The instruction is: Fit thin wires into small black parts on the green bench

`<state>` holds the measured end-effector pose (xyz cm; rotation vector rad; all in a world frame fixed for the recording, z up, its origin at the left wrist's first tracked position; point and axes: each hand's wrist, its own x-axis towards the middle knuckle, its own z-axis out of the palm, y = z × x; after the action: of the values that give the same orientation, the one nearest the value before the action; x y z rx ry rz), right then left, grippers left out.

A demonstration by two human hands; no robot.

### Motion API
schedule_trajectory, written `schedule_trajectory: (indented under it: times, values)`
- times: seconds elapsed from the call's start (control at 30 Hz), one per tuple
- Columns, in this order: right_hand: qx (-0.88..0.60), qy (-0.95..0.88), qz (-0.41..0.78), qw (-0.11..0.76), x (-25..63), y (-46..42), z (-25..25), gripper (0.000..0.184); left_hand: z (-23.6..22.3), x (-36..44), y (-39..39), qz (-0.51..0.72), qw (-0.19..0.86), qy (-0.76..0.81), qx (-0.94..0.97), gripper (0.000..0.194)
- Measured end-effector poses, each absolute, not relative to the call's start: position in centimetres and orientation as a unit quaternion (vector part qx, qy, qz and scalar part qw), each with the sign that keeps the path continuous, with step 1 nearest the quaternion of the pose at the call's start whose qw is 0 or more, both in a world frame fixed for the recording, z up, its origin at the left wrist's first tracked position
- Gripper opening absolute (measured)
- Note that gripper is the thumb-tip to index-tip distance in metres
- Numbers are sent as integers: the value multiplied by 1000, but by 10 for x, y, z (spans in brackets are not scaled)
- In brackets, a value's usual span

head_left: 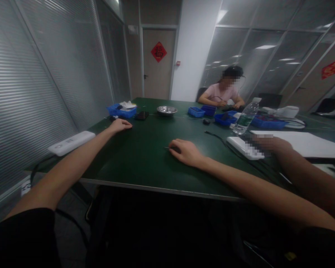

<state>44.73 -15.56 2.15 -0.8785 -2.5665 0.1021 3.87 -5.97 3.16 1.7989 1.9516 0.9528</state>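
Observation:
My right hand [186, 152] is low over the green table [145, 160], thumb and fingers pinched on a thin, needle-like piece [166, 147] that points left. What exactly the piece is, I cannot tell. Farther off to the left, my left hand [121, 125] rests near the tabletop with its fingers drawn together; anything between the fingertips is too small to name. Close beyond it are a blue basket [128, 111] with white, tissue-like material in it and a dark flat object [142, 115]. A shiny metal bowl [166, 110] stands farther back.
At the right, another person's hand [276, 144] holds a blurred-out object by a white power bank-like box [240, 147]. A water bottle [245, 117], black cable [220, 137] and blue baskets [196, 112] lie beyond. A white power strip [72, 143] lies left. Someone [222, 93] sits opposite.

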Motion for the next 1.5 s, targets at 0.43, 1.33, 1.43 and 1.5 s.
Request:
schedule_trajectory:
  times: [0.43,1.33,1.43,1.5]
  values:
    - [-313,-923,36,221,447,-157,22,17,16,141,-95,289,370,373,800,40]
    - [-262,-935,46,233,446,-158,22,19,17,168,-123,260,334,280,861,31]
    - [-258,-936,41,237,446,-157,21,18,17,168,-122,261,336,271,863,31]
    - [-260,-935,42,239,446,-157,21,18,17,168,-122,259,340,269,863,31]
